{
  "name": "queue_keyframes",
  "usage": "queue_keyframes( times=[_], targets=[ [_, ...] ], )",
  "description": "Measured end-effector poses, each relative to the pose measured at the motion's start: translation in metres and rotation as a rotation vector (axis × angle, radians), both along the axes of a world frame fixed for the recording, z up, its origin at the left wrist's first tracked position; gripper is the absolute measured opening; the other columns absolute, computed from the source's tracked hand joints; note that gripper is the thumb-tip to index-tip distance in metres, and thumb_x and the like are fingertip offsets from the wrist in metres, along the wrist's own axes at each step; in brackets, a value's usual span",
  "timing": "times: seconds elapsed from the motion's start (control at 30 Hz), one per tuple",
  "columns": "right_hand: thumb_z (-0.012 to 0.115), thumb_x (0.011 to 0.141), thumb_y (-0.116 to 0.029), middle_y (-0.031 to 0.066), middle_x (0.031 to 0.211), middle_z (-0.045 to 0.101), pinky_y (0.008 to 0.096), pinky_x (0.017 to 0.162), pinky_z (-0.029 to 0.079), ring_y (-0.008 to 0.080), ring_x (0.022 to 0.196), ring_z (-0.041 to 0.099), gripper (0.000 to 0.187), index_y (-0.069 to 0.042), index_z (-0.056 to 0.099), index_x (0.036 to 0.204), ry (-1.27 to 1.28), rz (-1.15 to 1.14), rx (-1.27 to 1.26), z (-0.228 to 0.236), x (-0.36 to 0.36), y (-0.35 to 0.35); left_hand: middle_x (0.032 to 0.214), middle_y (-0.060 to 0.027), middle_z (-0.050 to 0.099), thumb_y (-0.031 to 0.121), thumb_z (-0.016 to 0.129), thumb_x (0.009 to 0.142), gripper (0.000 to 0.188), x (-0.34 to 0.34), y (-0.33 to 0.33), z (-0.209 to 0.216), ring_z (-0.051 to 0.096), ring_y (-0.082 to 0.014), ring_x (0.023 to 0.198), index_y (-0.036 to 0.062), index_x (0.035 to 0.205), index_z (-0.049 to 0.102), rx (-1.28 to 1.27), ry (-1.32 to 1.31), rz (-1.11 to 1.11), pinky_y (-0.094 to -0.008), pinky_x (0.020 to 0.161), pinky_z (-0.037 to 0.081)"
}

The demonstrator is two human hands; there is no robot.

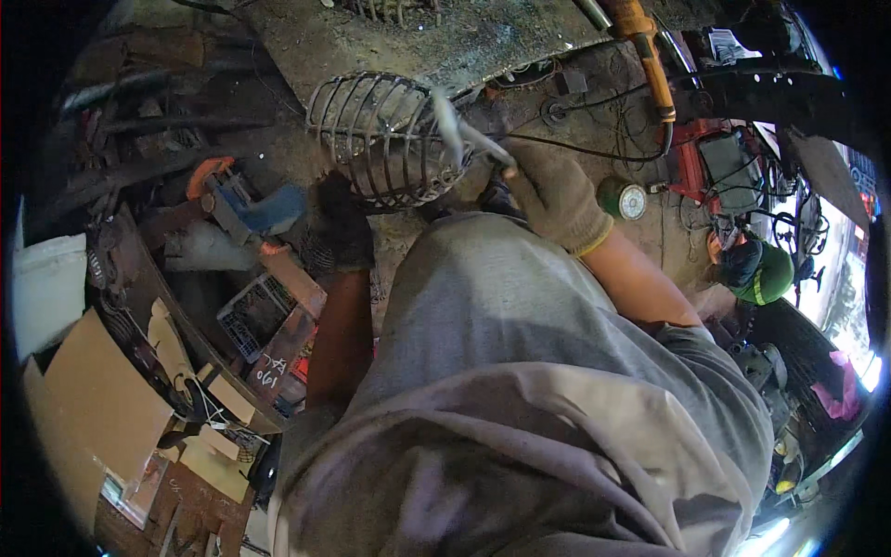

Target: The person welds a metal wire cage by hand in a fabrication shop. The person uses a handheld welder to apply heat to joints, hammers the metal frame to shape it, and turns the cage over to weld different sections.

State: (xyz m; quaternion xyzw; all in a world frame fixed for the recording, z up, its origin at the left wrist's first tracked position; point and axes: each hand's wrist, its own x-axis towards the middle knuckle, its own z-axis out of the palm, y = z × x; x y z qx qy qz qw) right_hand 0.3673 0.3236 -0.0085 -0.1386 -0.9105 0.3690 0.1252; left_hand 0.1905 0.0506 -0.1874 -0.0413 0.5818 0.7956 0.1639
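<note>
A rounded cage of dark metal bars (380, 139) sits at the near edge of the worktable (501, 42), partly over it. My left hand (342, 227), in a dark glove, is at the cage's lower left bars and appears closed on them, though its fingers are in deep shadow. In a tan knitted glove, my right hand (557, 197) grips the handle of a hammer (448, 125). The grey hammer head is blurred and overlaps the cage's right side in view.
An orange angle grinder (645, 56) lies at the table's right, its cord trailing. A round green tin (622, 199) and a red machine (701, 167) stand right. Left are a blue-and-orange clamp-like tool (264, 209) and cardboard (97, 408). Another person (756, 267) is at far right.
</note>
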Motion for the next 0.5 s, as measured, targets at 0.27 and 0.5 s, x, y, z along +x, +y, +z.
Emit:
queue_keyframes(
  times=[0.27,0.5],
  targets=[
    [0.052,0.096,-0.031,0.02,0.084,0.066,0.05,0.068,0.052,0.0384,0.078,0.066,0.034,-0.006,0.06,0.118,-0.223,-0.042,0.029,-0.003,-0.01,-0.003,0.149,-0.0152,0.04,0.032,0.037,0.106,0.052,-0.001,-0.011,-0.016,0.04,-0.0257,0.136,0.004,0.149,0.034,0.029,0.101,-0.215,-0.0404,0.111,0.034],
    [0.05,0.097,-0.029,0.0191,0.086,0.068,0.0476,0.068,0.053,0.0381,0.078,0.067,0.032,-0.006,0.06,0.116,-0.231,-0.038,0.094,0.003,-0.008,-0.009,0.101,-0.0082,0.062,0.025,0.05,0.1,0.029,0.005,0.011,0.03,0.061,-0.0227,0.088,-0.0002,0.111,0.062,-0.296,0.222,-0.086,-0.0351,0.074,0.053]
  ],
)
